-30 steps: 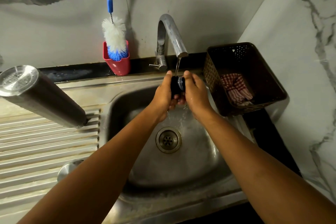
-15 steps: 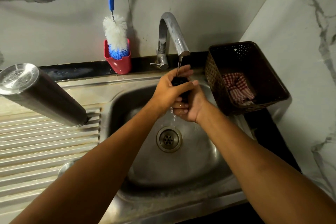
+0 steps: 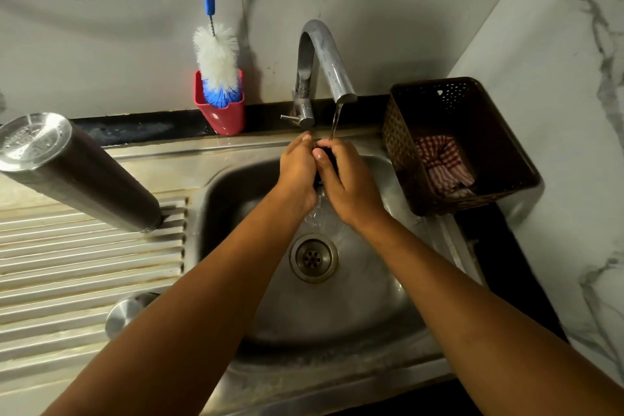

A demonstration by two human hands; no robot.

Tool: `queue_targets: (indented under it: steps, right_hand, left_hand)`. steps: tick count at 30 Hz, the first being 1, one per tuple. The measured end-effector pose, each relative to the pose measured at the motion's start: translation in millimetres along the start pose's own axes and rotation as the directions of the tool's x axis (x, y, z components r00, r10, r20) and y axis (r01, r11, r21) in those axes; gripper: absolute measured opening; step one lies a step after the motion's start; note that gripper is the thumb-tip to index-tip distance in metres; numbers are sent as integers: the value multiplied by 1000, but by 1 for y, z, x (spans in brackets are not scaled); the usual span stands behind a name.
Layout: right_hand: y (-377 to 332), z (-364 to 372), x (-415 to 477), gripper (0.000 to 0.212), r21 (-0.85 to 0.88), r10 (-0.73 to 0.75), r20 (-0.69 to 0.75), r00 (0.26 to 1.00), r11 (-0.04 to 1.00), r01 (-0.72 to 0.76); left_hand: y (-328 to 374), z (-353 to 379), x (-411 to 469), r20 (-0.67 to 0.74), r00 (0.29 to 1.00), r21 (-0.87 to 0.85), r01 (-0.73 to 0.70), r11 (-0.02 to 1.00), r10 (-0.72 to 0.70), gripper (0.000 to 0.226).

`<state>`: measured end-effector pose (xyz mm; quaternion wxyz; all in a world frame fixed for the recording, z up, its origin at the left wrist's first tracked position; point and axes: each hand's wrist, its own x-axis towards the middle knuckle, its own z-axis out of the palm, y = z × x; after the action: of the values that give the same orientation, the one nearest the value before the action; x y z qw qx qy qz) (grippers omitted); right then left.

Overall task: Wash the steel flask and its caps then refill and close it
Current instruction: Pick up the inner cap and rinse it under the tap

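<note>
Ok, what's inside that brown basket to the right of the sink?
Inside the brown basket, a red-and-white checked cloth lies bunched at the bottom. Nothing else shows in it. Anything beneath the cloth is covered, so I can't tell what is there.

The tap [image 3: 332, 67] is arching over the back of the basin [image 3: 364, 307], narrowing the room beneath its spout, and the brown basket [image 3: 398, 132] is crowding the basin's right rim. The tall flask [image 3: 84, 176] is standing on the drainboard [image 3: 67, 267] to the left, while the basin floor around the drain [image 3: 314, 257] is lying open.
</note>
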<state>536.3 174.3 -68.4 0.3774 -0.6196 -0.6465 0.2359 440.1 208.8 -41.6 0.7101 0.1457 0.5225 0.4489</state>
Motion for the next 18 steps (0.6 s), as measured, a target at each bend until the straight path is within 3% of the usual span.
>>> queue_targets:
  steps: [2,4,8,12,15,18]
  right_hand:
    - [0,-7,6,45,-16,60,32,998,998,-59]
    - [-1,-16,13,40,133,142,109,984,979,-156]
    - [-4,-25,14,34,449,251,146,957,845,-290]
    - [-6,-24,12,35,613,254,193,948,723,-318]
    - [-3,-19,9,36,459,206,192,960,845,-274]
    - [0,-18,12,34,144,67,65,996,987,-76]
  left_hand:
    - [2,-3,-1,0,1000,8,28,1000,-28,30]
    - [4,-7,-1,45,998,20,45,999,-46,33]
    - [9,-15,0,209,978,19,19,1000,-22,51]
    - [0,-21,1,260,965,185,-82,979,32,61]
    - [-5,-18,-4,141,986,289,-125,949,87,58]
    - [-7,-15,-5,105,987,325,-151,934,123,58]
